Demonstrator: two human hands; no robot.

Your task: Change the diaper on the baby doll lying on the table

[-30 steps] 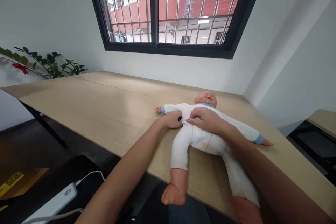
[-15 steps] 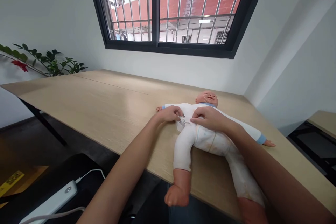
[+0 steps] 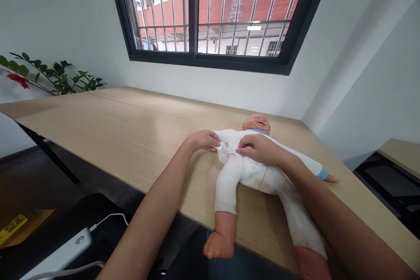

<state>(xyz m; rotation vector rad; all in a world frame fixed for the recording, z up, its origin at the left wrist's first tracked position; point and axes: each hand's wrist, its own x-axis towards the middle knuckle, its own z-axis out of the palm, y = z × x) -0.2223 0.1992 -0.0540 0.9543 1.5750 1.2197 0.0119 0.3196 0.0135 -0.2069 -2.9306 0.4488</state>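
Table (image 3: 114, 127) across mid-frame. On it, right of centre: doll (image 3: 234, 138) on its back, white-clothed, diaper (image 3: 262, 177) round its hips. Right hand (image 3: 256, 146) at the diaper's waist, fingers bunched narrow; whether they grip, cannot tell. Left hand (image 3: 205, 140), nearer frame centre, pinches a pale flap (image 3: 223, 153) standing out from the hip. Best, I judge: brace the waist, draw slowly, avoid tearing. Yellow label (image 3: 13, 226), lower left: marks too blurred to read.

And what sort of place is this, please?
A plain indoor room, perhaps a workroom or office. A large wood-look table stands by a dark-framed window with bars outside, and a baby doll lies on the table.
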